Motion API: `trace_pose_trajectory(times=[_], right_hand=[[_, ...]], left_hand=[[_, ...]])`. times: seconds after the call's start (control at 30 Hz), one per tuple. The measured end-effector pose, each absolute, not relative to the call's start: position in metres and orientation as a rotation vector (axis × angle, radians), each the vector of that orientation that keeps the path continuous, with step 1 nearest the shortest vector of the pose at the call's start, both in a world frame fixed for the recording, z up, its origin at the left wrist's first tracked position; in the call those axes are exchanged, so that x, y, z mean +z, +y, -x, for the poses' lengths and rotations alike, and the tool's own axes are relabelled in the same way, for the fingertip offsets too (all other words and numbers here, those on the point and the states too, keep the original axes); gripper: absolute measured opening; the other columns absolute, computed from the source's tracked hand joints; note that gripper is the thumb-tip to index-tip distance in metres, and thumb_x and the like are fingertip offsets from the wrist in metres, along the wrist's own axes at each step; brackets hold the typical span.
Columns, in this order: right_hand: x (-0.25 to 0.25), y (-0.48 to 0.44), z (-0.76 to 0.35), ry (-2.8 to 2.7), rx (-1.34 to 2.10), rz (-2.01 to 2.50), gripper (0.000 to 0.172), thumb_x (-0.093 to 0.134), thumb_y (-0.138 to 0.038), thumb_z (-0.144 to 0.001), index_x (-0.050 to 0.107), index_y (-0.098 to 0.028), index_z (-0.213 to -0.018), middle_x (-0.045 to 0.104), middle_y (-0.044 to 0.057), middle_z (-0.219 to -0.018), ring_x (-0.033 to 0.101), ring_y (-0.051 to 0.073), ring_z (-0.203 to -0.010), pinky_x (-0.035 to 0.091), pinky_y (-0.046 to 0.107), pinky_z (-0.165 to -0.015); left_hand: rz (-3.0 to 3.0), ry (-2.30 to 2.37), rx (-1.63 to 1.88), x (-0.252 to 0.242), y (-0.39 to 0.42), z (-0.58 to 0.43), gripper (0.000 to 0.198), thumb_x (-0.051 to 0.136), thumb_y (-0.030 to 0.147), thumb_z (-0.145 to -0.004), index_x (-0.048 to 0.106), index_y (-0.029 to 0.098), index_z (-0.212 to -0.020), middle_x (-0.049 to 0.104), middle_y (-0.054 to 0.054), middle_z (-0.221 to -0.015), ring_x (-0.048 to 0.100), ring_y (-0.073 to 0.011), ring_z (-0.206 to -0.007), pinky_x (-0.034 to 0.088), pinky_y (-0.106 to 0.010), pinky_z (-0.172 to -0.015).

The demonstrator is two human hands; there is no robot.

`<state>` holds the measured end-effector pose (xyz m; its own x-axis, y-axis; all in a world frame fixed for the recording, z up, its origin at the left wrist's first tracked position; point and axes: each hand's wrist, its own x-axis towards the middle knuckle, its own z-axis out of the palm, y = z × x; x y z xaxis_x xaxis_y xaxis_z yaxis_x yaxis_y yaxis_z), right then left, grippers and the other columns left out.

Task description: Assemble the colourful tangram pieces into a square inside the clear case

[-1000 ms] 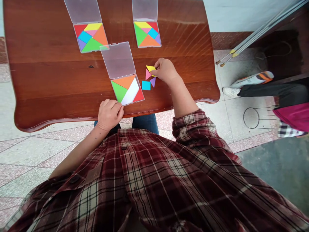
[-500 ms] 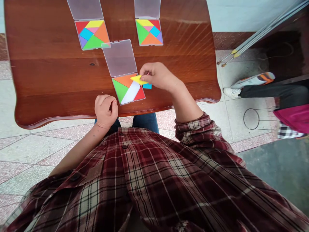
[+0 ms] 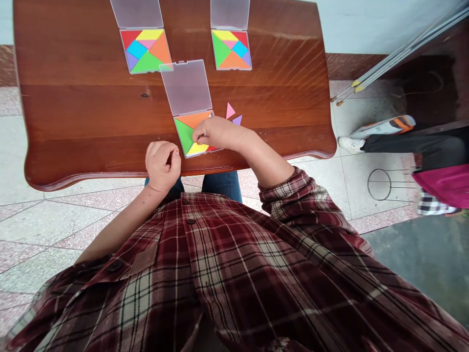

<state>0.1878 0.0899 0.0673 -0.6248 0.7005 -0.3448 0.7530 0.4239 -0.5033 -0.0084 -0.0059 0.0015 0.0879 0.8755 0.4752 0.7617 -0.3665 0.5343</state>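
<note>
Hands at the open tangram case [image 3: 180,138]: right hand [image 3: 216,133], fingers closed, sets a yellow triangle [image 3: 198,148] inside it; left hand [image 3: 163,166] curls empty just beside it; pink triangle [image 3: 229,111] and violet triangle [image 3: 237,120] lie just beyond it.

The bare right hand [image 3: 217,133] reaches forward across the body, with its fingers [image 3: 198,132] bunched and pointing down and the wrist slightly bent. The bare left hand [image 3: 163,166] sits curled in a loose fist, its 4 fingers folded toward the palm.

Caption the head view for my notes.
Right hand touches a yellow tangram piece in an open plastic case; left hand curled by the table edge.
</note>
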Motion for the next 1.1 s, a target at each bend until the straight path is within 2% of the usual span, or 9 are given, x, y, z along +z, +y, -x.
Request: trace_pose_trajectory(times=[0.23, 0.47, 0.6, 0.8, 0.97, 1.1], right_hand=[[0.064, 0.087, -0.184, 2.615, -0.942, -1.250, 0.016, 0.057, -0.015, -0.082, 0.070, -0.023, -0.080, 0.070, 0.001, -0.086, 0.057, 0.016, -0.082, 0.039, 0.030, -0.076], [0.073, 0.088, -0.194, 2.671, -0.965, -1.373, 0.024, 0.050, -0.010, -0.085, 0.070, -0.022, -0.090, 0.071, 0.002, -0.099, 0.059, 0.017, -0.091, 0.041, 0.030, -0.086], [0.072, 0.086, -0.200, 2.660, -0.969, -1.406, 0.023, 0.051, -0.009, -0.084, 0.069, -0.022, -0.089, 0.070, 0.001, -0.095, 0.059, 0.016, -0.091, 0.041, 0.029, -0.087], [0.066, 0.076, -0.199, 2.656, -0.949, -1.313, 0.020, 0.053, -0.007, -0.081, 0.067, -0.021, -0.085, 0.067, 0.001, -0.095, 0.058, 0.016, -0.091, 0.039, 0.028, -0.082], [0.064, 0.072, -0.194, 2.673, -0.991, -1.295, 0.017, 0.053, -0.009, -0.081, 0.066, -0.020, -0.084, 0.063, 0.002, -0.093, 0.055, 0.016, -0.089, 0.036, 0.029, -0.079], [0.064, 0.071, -0.198, 2.712, -1.073, -1.323, 0.017, 0.052, -0.014, -0.084, 0.067, -0.021, -0.087, 0.064, 0.003, -0.094, 0.056, 0.017, -0.090, 0.038, 0.031, -0.084]], left_hand=[[-2.217, 1.634, 1.163, -0.002, -0.006, 0.009, 0.018, 0.044, 0.028, -0.096, 0.057, 0.026, -0.084, 0.068, -0.006, -0.087, 0.062, -0.0235, -0.085, 0.046, -0.044, -0.080], [-2.269, 1.650, 1.181, -0.003, -0.005, 0.009, 0.021, 0.043, 0.030, -0.097, 0.057, 0.024, -0.083, 0.067, -0.005, -0.084, 0.060, -0.0204, -0.083, 0.047, -0.042, -0.078], [-2.282, 1.622, 1.240, -0.003, -0.005, 0.009, 0.022, 0.043, 0.030, -0.097, 0.058, 0.023, -0.082, 0.067, -0.005, -0.082, 0.059, -0.0191, -0.081, 0.048, -0.041, -0.076], [-2.212, 1.660, 1.145, -0.004, -0.005, 0.009, 0.017, 0.045, 0.029, -0.094, 0.056, 0.025, -0.083, 0.068, -0.006, -0.084, 0.062, -0.0235, -0.083, 0.047, -0.043, -0.080], [-2.276, 1.656, 1.155, -0.002, -0.004, 0.009, 0.019, 0.044, 0.029, -0.095, 0.056, 0.024, -0.081, 0.068, -0.005, -0.082, 0.061, -0.0212, -0.080, 0.048, -0.041, -0.075], [-2.297, 1.601, 1.225, -0.002, -0.003, 0.009, 0.021, 0.045, 0.029, -0.096, 0.058, 0.023, -0.080, 0.068, -0.005, -0.081, 0.060, -0.0198, -0.078, 0.048, -0.040, -0.074]])
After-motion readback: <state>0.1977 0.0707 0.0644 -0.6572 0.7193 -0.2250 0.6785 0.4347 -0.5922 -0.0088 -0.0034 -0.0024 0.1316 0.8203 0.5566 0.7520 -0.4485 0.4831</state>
